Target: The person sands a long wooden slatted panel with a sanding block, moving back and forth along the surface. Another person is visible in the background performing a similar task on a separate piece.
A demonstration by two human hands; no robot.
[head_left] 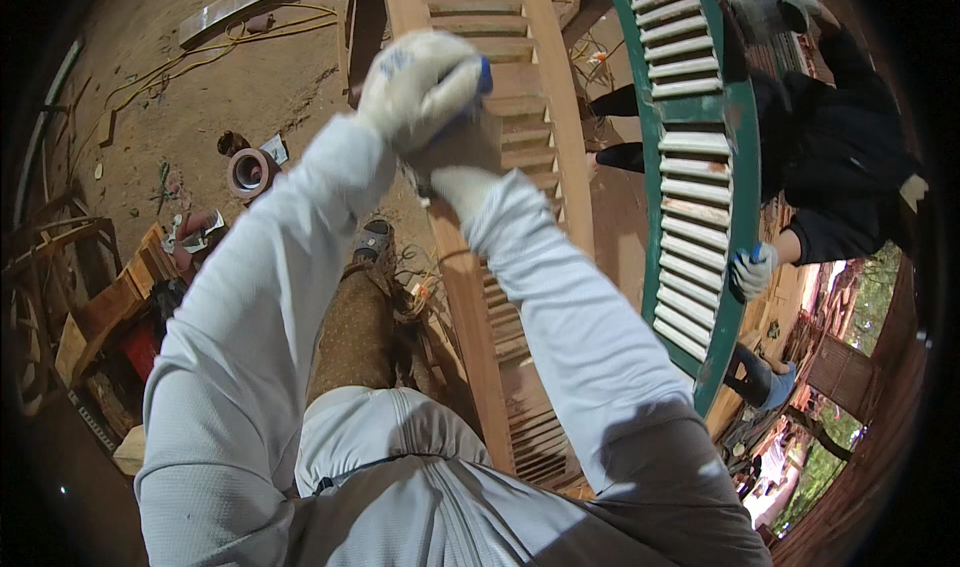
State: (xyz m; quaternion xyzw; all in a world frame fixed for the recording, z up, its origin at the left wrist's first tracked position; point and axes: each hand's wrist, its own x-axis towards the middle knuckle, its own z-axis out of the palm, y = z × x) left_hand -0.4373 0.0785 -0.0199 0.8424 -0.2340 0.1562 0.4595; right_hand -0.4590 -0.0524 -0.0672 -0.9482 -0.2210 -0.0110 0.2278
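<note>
Pale sleeves [580, 337] reach over a bare wooden shutter [520, 80], which is beneath the fingers [452, 89]. The left hand [422, 85] curls closed around a blue object [486, 75], mostly hidden; the right hand [464, 185], nearer the body, is blurred, and I cannot tell its grip. Sleeves cover some slats [504, 319]; the shutter's top is cut off.

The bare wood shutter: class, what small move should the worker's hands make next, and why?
Perhaps draw both hands a little toward the body along the shutter's left rail. The left hand closes on a blue-ended tool, mostly hidden; the right hand is close below in view, over that rail, which runs on toward the worker.
</note>
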